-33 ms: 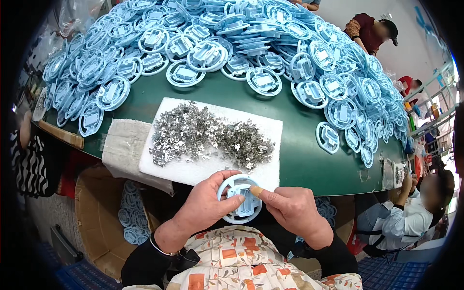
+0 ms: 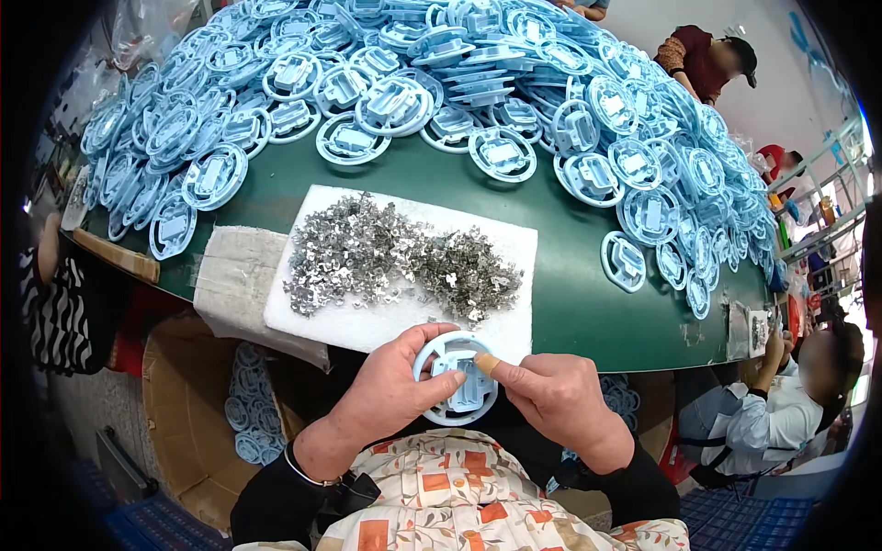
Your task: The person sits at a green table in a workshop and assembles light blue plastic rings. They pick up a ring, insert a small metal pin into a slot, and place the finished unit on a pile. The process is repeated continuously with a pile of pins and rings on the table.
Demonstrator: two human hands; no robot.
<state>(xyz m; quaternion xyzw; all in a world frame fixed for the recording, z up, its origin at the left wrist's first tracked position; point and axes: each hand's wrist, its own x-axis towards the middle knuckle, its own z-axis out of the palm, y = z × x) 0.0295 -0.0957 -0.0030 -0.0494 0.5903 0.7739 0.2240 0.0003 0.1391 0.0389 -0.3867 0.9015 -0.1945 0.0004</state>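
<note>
My left hand point(image 2: 390, 381) grips a round light-blue plastic part point(image 2: 470, 397) by its left side, thumb across its inner edge. The part has an outer ring and a raised boxy middle, and is held above my lap, just off the table's near edge. My right hand point(image 2: 560, 395) is closed, its fingers curled under. A digit with a tan covering presses on the part's upper right; whether a small piece lies under it is hidden. Beyond my hands, a white foam board point(image 2: 395, 323) carries two heaps of small silvery metal clips point(image 2: 344, 253).
A large pile of similar blue parts point(image 2: 395, 106) covers the far side of the green table point(image 2: 570, 321). Below left, a cardboard box point(image 2: 184, 413) holds more. A cloth-covered block point(image 2: 239, 275) sits left of the foam. Co-workers are at right, far right and left.
</note>
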